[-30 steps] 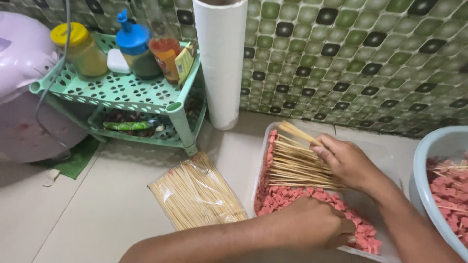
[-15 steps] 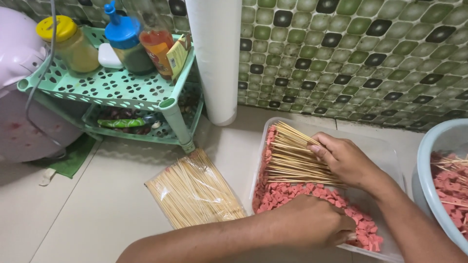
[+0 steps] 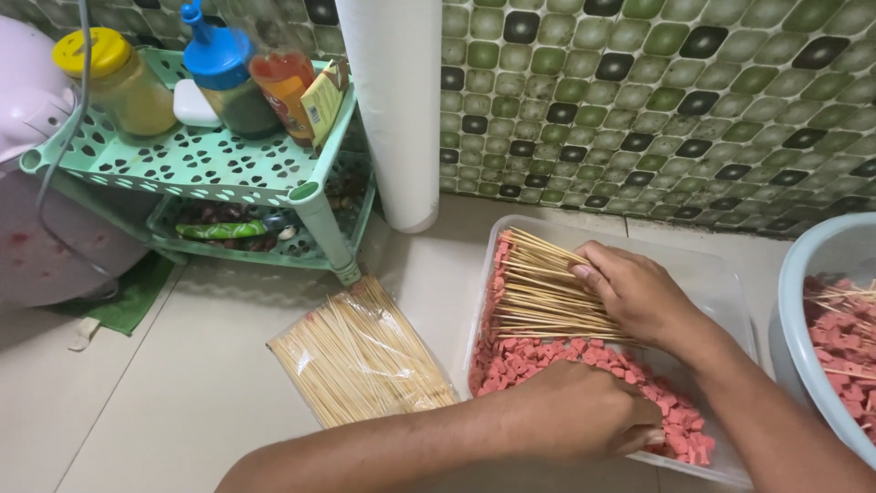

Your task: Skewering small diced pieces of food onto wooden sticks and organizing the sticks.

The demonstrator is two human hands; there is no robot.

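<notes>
My right hand (image 3: 639,292) lies flat over a loose bundle of skewers (image 3: 538,292), fingers spread and pressing them down rather than closed around any; the sticks fan out toward 9 o'clock from my palm. My left hand (image 3: 584,415) sits at 6 o'clock from the right one, fingers curled down into the pink meat cubes (image 3: 538,361); I cannot tell whether it has pinched a cube, because the fingertips are buried among them. Both hands work inside a clear plastic tray (image 3: 721,283) on the tiled tabletop (image 3: 182,383), with the skewers resting across the cubes at its upper left part.

Just beside the tray at 9 o'clock lies a clear bag of skewers (image 3: 360,361), unopened as far as I can see. At 3 o'clock a pale blue basin (image 3: 803,292) holds cubes already on sticks. At 11 o'clock stands a white roll (image 3: 392,110) against the green tiled wall (image 3: 657,91), and at 10 o'clock a green rack (image 3: 210,164) with a yellow-lidded jar (image 3: 119,82) and a blue-capped bottle (image 3: 219,73).

My judgement on risks: the loose skewers could roll or slide off the meat if the right hand lifts unevenly, and their points face the left forearm's path, so a hasty reach could mean a prick. The tray sits near the tabletop's near edge in view, so a heavy press could tip it
</notes>
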